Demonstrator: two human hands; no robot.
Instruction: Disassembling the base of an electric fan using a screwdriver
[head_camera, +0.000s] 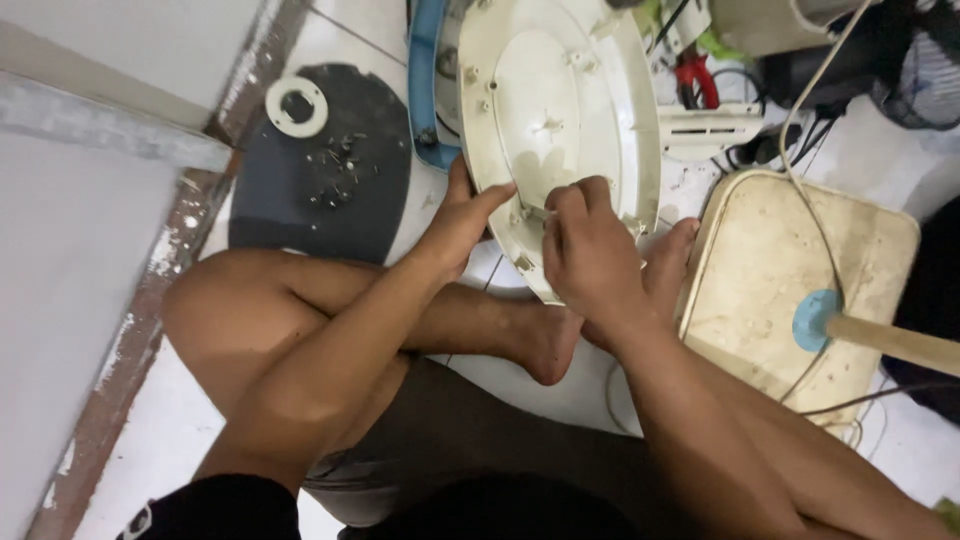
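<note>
I sat cross-legged on the tiled floor (350, 35) of what looked like a home. A fan base (790, 260), tangled cables (800, 130) and loose screws (335, 170) lay around me.

Tilted cream plastic cover (560, 110) (inside up)

I see a cream plastic shell (560, 110), smooth and faintly glossy; the square base (800, 250) looks stained matt plastic; the floor tiles (350, 30) shine.
</note>
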